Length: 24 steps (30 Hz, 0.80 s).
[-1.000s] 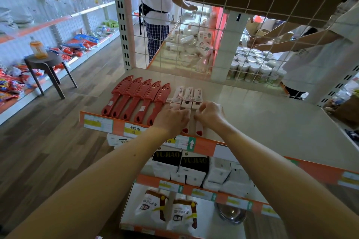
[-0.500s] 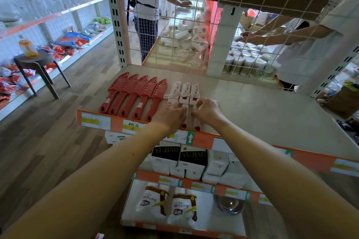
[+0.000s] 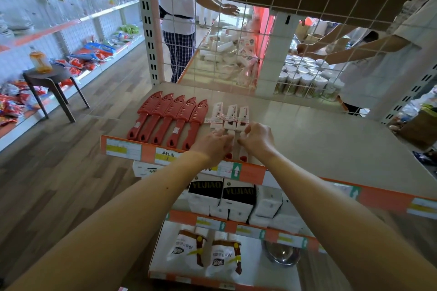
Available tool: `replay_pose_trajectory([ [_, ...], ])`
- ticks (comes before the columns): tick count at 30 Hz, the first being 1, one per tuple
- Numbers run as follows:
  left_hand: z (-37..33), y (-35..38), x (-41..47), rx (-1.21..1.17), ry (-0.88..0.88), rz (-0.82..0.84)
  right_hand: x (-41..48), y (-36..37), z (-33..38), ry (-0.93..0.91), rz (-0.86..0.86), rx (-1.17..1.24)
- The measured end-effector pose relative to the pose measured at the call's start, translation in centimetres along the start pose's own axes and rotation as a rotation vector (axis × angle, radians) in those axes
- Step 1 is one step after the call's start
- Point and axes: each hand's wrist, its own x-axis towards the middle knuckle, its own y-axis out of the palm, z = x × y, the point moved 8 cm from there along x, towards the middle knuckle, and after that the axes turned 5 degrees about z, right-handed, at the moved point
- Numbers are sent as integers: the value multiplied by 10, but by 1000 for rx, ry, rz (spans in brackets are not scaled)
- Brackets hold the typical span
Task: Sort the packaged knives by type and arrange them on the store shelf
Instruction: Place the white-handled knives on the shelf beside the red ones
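Five red knives [image 3: 170,120] lie fanned left of the white knives [image 3: 230,117] on the shelf [image 3: 319,139] | types kept apart | left hand [image 3: 212,145] and right hand [image 3: 256,139] pinch white handles, squaring that row.

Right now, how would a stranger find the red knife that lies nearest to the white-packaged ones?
Look at the top shelf, front left, with five red knives in a row. Take the rightmost red knife, next to the white packs.
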Motion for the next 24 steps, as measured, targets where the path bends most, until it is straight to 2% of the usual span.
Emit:
replay_pose_trajectory([
  [24, 11, 4, 1, -35, -2, 53, -8, -2, 5, -3, 71, 16],
])
